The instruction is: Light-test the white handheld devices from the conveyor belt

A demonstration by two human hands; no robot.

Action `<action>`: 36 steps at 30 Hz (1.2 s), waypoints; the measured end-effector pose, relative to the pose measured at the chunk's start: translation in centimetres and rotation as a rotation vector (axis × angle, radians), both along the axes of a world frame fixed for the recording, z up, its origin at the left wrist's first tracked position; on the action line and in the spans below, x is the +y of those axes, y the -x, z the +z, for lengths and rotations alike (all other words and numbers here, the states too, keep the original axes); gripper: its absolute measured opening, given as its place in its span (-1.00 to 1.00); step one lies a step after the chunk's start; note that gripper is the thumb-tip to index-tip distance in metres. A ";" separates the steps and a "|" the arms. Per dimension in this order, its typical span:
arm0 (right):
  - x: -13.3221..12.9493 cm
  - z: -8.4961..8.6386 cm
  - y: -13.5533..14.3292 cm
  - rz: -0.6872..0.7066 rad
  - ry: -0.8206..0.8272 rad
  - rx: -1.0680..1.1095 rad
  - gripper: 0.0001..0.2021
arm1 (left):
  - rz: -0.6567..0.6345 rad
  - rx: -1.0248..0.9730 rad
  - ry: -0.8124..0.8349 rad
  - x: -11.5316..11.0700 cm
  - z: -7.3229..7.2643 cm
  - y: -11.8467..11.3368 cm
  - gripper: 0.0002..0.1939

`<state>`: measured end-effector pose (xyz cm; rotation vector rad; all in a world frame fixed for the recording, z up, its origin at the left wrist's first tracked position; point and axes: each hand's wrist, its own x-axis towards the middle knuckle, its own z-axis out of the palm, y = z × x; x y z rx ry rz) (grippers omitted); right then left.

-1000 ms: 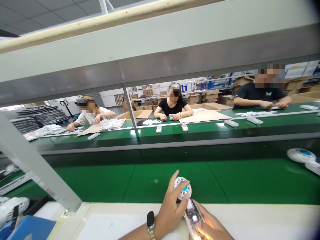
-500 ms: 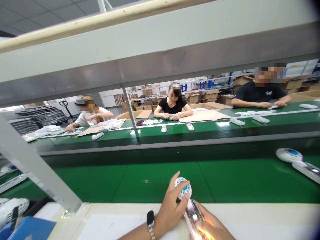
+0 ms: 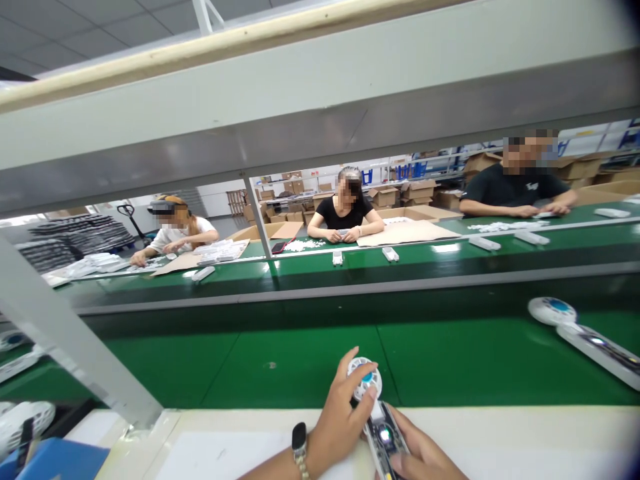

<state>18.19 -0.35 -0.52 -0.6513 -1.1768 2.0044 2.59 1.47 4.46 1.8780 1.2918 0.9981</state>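
A white handheld fan [image 3: 386,435] is held between both my hands above the front edge of the bench. Its round head has a blue centre, and its opened handle shows a circuit board with a bright white light. My left hand [image 3: 345,407], with a watch on the wrist, grips the fan head between thumb and fingers. Wrapped around the handle from the right is my right hand [image 3: 420,450], thumb lying on the lower part of the board. The bottom end of the handle runs out of view.
On the near green belt [image 3: 300,367], another open fan [image 3: 595,340] lies at right. White fan parts and a blue bin [image 3: 65,457] sit at lower left. A slanted post [image 3: 75,340] and overhead beam [image 3: 300,87] frame the view. Across a second belt, several co-workers handle white parts.
The fan on the near belt has shifted left, while the white casings on the far belt have moved right. The orange glow over the handle and my right hand has mostly faded.
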 end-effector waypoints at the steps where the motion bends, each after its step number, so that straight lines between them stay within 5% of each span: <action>1: 0.0 0.0 0.0 0.003 -0.008 -0.006 -0.15 | 0.000 -0.004 0.000 0.0 0.0 0.0 -0.61; 13: -0.1 1.8 -0.6 0.083 -0.086 -0.045 -0.06 | 0.000 0.010 -0.019 -0.2 0.1 -0.1 -0.61; 36: 0.0 1.4 -0.6 0.086 -0.033 -0.025 -0.03 | -0.006 0.012 -0.020 -0.1 0.0 0.0 -0.61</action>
